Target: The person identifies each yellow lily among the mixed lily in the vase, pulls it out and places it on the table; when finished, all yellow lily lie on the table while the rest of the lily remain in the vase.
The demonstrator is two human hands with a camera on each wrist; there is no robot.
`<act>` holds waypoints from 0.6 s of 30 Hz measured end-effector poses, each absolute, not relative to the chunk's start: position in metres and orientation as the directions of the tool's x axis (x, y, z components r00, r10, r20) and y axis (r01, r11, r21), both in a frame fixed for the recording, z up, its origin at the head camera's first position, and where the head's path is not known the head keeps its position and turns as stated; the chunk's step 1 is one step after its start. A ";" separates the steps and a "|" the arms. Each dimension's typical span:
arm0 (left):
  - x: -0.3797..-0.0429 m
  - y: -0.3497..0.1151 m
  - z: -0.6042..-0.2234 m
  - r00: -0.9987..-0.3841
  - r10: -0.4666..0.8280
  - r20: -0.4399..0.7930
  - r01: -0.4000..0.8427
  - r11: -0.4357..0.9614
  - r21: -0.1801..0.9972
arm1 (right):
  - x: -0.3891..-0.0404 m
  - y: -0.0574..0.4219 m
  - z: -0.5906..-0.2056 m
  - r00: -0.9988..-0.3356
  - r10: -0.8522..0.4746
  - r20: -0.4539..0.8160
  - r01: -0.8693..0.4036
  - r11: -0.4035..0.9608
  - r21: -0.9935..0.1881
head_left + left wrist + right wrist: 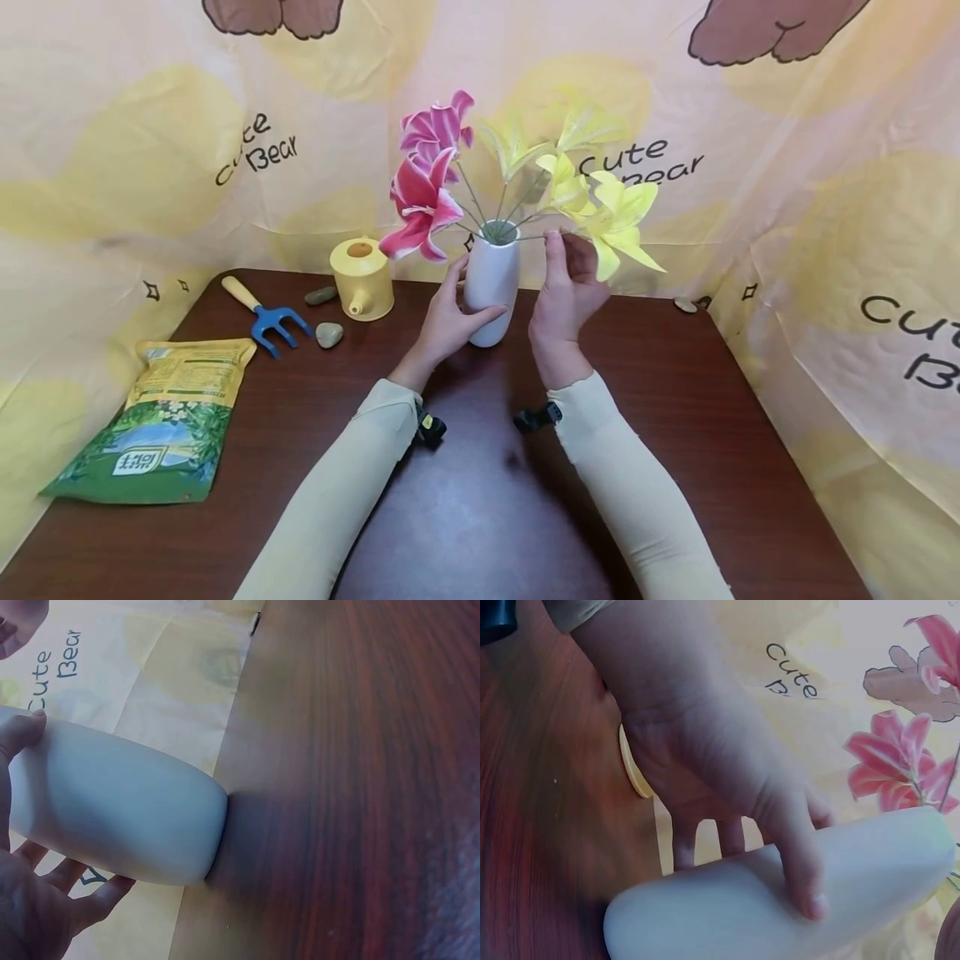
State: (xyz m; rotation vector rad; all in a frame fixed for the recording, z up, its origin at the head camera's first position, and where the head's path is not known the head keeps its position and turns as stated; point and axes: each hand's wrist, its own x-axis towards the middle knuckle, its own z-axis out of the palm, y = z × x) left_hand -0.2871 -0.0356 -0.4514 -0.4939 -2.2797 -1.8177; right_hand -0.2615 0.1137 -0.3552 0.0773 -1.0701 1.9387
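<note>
A white vase (492, 287) stands upright on the table, its side filling much of both wrist views. My left hand (448, 323) grips it from the left, thumb (802, 877) across the front and the other fingers round the far side. Beside the vase mouth, my right hand (567, 304) pinches the stem of a yellow lily (621, 218) that leans out to the right. Several more yellow lilies (512, 152) rise from the vase. Pink lilies (422, 204) lean out on its left.
A yellow watering can (363, 283) stands left of the vase, near stones (328, 335) and a blue hand fork (276, 325). A green and yellow bag (168, 425) lies at the table's left. Another stone (684, 305) sits back right. Printed cloth (480, 50) hangs behind.
</note>
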 end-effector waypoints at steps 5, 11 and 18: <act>-0.287 -0.035 -0.453 -0.927 0.130 0.351 0.371 0.191 0.909 | -0.250 0.132 -0.356 -0.587 0.673 0.449 -0.720 -0.181 -0.670; -0.286 -0.035 -0.452 -0.927 0.124 0.355 0.373 0.193 0.907 | -0.245 0.169 -0.364 -0.629 0.666 0.402 -0.670 -0.201 -0.715; -0.285 -0.034 -0.451 -0.923 0.122 0.364 0.382 0.198 0.903 | -0.255 0.220 -0.390 -0.814 0.536 0.224 -0.410 -0.258 -0.875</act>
